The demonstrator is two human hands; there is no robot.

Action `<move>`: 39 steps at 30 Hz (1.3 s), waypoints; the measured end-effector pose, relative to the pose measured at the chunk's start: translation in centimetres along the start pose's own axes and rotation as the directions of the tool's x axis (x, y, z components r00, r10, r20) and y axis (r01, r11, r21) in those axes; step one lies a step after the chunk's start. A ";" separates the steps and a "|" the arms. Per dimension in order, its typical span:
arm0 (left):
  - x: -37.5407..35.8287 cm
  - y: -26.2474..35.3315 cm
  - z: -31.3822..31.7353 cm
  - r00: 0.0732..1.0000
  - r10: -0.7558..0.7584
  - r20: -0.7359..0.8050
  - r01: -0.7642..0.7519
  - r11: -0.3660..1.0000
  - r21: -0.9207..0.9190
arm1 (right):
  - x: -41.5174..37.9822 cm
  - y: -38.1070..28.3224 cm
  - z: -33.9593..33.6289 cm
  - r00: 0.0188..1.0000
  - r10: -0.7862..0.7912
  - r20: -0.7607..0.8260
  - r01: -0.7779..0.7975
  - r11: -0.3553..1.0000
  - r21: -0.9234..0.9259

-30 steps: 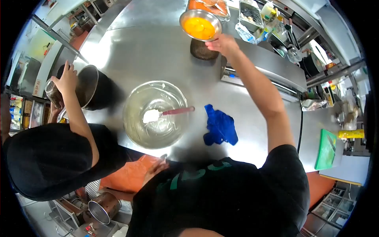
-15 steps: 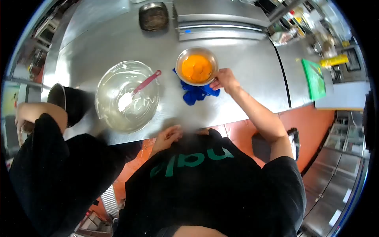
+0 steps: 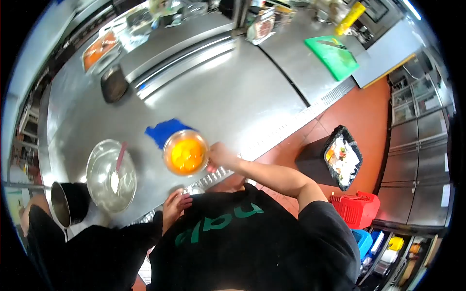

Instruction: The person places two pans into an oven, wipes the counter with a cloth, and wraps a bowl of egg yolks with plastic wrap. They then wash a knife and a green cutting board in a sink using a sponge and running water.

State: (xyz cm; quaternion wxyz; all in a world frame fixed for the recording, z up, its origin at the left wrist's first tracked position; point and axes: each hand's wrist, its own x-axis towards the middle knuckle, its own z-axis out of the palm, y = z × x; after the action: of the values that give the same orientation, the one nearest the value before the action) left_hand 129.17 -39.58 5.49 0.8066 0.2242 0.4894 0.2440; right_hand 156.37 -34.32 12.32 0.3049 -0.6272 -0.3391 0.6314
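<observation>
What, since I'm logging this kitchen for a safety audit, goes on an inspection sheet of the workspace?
Surface: metal counter, glossy, with a dark seam.
Job's things: small metal bowl of apparent egg yolks; large bowl, smeared inside, with pink-handled spatula.
Clutter: blue cloth-like item, partly hidden by the small metal bowl; dark container; green board.
Hands: right hand at the small metal bowl's rim; left hand near the counter's edge, nothing seen in it.
Cables: nothing seen.
Surroundings: filled bin; red crate; black pot.

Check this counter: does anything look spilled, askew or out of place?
Only slightly: a blue item, perhaps cloth or gloves, lies crumpled on the counter near the yolk bowl, looking untidy. I see no obvious spill.
</observation>
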 end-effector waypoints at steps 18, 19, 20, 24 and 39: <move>12.0 -4.3 23.5 0.999 -0.043 0.019 0.040 0.988 0.149 | -3.3 3.2 -36.8 0.870 -0.023 -0.492 0.056 0.997 0.051; 12.6 -3.3 25.6 1.000 -0.001 0.011 0.000 0.986 0.170 | -2.5 3.1 -38.5 0.847 -0.029 -0.531 0.055 0.998 0.034; 13.8 -2.6 27.5 0.999 -0.013 0.030 0.007 0.985 0.173 | -1.5 3.5 -40.3 0.819 -0.030 -0.573 0.048 0.999 0.017; 18.8 0.7 36.4 0.991 0.069 0.114 -0.091 0.975 0.201 | 3.3 6.0 -47.6 0.803 -0.529 -0.275 0.118 0.592 -0.797; 29.2 4.9 57.6 0.977 0.143 0.159 -0.174 0.963 0.207 | 3.5 1.8 -63.8 0.971 0.127 0.201 -0.090 0.978 -0.186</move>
State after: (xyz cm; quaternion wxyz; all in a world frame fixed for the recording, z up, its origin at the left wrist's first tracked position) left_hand 191.84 -24.94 12.84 0.7877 0.3674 0.4347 0.2357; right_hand 220.06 -29.56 9.87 0.1755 -0.5984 -0.3890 0.6781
